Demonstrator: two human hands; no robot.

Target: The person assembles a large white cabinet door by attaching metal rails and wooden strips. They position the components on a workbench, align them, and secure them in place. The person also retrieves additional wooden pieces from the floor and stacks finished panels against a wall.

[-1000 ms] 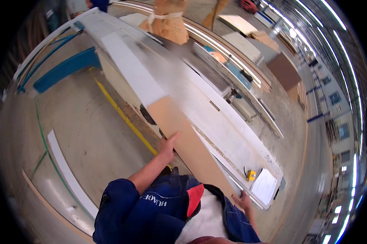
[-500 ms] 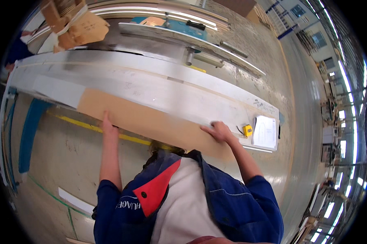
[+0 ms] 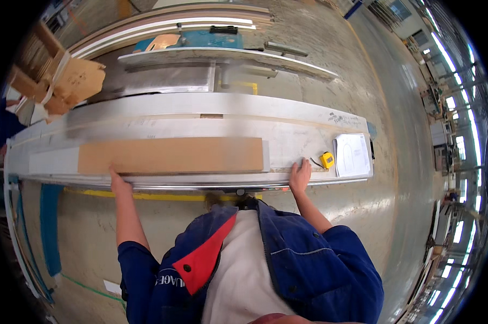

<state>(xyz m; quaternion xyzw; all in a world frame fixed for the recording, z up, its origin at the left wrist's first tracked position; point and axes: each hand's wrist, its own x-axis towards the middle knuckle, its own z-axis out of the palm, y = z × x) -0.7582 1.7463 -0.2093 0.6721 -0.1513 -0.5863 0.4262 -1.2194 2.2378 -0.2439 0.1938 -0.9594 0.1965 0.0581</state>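
A long brown board (image 3: 171, 155) lies flat on the white worktable (image 3: 238, 102). Under it, a pale panel (image 3: 60, 160) shows past its left end, and a narrow grey strip (image 3: 265, 155) edges its right end. My left hand (image 3: 121, 182) is at the board's near edge toward its left end, a digit over the edge and the other fingers partly hidden. To the right of the board, my right hand (image 3: 300, 175) rests at the table's near edge with its fingers apart, holding nothing. Close beside it sits a yellow tape measure (image 3: 326, 160).
Printed paper sheets (image 3: 352, 155) lie at the table's right end. Cardboard pieces (image 3: 74, 83) stand at the far left, with part of another person beside them. Behind the table are a long narrow panel (image 3: 228, 58) and stacked strips (image 3: 174, 24).
The brown board has gone from slanting over the table's near edge to lying straight on the table. My right hand has let go of it and now touches the table; my left stays at its edge.
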